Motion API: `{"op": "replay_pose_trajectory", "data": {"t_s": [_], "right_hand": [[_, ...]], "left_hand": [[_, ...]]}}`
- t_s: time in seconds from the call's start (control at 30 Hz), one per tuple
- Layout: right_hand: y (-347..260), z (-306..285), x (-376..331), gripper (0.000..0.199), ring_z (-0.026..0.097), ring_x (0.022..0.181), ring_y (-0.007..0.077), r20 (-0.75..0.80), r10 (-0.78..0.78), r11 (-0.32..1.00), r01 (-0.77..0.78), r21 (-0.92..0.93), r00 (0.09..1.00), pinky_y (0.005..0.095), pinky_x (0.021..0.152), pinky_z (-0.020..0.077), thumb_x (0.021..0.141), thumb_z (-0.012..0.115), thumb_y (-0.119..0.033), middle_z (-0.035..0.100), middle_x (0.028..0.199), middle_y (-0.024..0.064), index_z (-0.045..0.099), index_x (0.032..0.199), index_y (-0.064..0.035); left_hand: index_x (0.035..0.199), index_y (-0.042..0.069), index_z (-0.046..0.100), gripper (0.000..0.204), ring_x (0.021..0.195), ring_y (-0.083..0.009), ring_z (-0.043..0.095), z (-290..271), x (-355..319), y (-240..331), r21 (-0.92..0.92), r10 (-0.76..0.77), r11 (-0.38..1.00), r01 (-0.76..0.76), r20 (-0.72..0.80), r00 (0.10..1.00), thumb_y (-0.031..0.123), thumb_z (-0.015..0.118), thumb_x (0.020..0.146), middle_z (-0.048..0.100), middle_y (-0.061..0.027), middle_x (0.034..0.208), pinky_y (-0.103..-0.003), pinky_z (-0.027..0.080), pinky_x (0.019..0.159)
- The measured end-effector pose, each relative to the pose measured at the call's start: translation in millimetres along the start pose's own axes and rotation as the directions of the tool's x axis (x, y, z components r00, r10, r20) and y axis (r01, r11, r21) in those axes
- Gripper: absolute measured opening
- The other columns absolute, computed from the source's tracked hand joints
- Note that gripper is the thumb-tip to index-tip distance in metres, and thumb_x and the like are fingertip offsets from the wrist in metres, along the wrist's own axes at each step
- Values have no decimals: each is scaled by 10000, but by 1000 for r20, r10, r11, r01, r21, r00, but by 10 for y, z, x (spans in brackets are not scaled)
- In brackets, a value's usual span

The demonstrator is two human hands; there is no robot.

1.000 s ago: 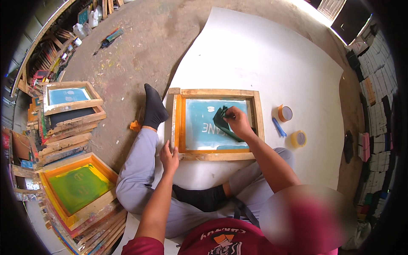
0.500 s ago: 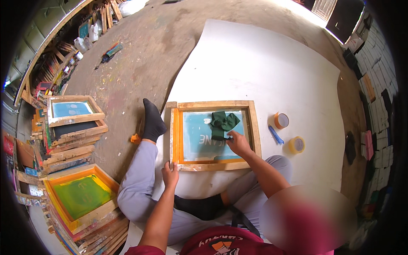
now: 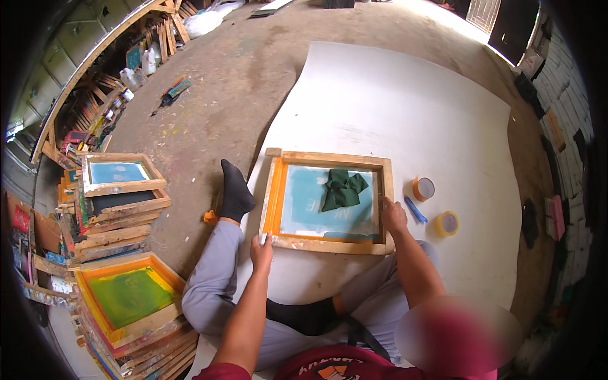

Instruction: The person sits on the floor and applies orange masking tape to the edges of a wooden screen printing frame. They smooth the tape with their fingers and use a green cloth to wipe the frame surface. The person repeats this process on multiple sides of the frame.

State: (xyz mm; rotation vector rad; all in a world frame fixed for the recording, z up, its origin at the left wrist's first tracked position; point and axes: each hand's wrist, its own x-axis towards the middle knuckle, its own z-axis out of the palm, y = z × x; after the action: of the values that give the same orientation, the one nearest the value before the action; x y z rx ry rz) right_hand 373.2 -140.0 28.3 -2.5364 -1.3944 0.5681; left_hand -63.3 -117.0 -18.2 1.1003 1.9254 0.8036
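A wooden screen-printing frame (image 3: 329, 156) with teal mesh and a strip of orange tape inside its left side lies before my crossed legs, on a white sheet (image 3: 405, 95). On the mesh rests a crumpled dark green cloth (image 3: 344, 189), touched by neither hand. My left hand (image 3: 261, 251) grips the frame's near left corner, thumb on top of the wood. Around the right rail closes my right hand (image 3: 394, 216); some of its fingers are hidden. Just right of that hand lie a brown tape roll (image 3: 416, 189), a slim blue tool (image 3: 415, 210) and a yellowish tape roll (image 3: 438, 223).
Stacked frames stand at my left, topped by a teal screen (image 3: 120, 186) and a green-and-yellow one (image 3: 136, 294). Bottles (image 3: 148, 62) and wooden pieces line the far left wall. An orange scrap (image 3: 210, 216) lies beside my foot. White blocks (image 3: 560, 120) are piled at the right.
My right hand has let go of the green cloth and moved to the frame's right rail. The cloth lies in a different fold. My left hand stays at the near left corner.
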Motion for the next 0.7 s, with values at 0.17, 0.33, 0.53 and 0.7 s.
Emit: {"op": "replay_pose_trajectory", "data": {"t_s": [0.17,0.33,0.53,0.7], "right_hand": [[101,-44,37,447,696,1068,454,-75,75,984,-62,169,994,523,938,551,852,687,-212,724,1091,278,710,1299,-195],[84,-69,34,413,709,1048,449,-133,70,977,-41,207,989,507,916,560,830,730,-234,742,1068,263,725,1234,-149],[-289,229,-27,432,727,1018,430,-199,111,944,-41,328,974,483,920,568,784,795,-243,755,1038,258,721,1190,-114],[-804,694,-410,539,715,1028,457,-17,-14,920,20,392,1000,510,902,568,814,826,-348,753,1020,270,672,1268,-101]], "left_hand": [[1341,-99,599,719,1231,-479,613,262,748,622,143,219,964,-223,42,975,476,734,931,649,-339,1300,-499,472,1070],[1512,-86,452,860,1370,-435,548,552,1302,1140,215,168,959,-185,93,981,458,756,919,549,-335,1470,-451,436,1149],[1698,81,25,1123,1527,-354,381,844,1349,1162,-409,35,910,66,234,972,388,775,921,286,-274,1688,-423,329,1232],[1633,-28,229,993,1460,-459,406,994,763,589,-62,186,982,-181,94,978,373,785,914,373,-336,1590,-495,337,1219]]}}
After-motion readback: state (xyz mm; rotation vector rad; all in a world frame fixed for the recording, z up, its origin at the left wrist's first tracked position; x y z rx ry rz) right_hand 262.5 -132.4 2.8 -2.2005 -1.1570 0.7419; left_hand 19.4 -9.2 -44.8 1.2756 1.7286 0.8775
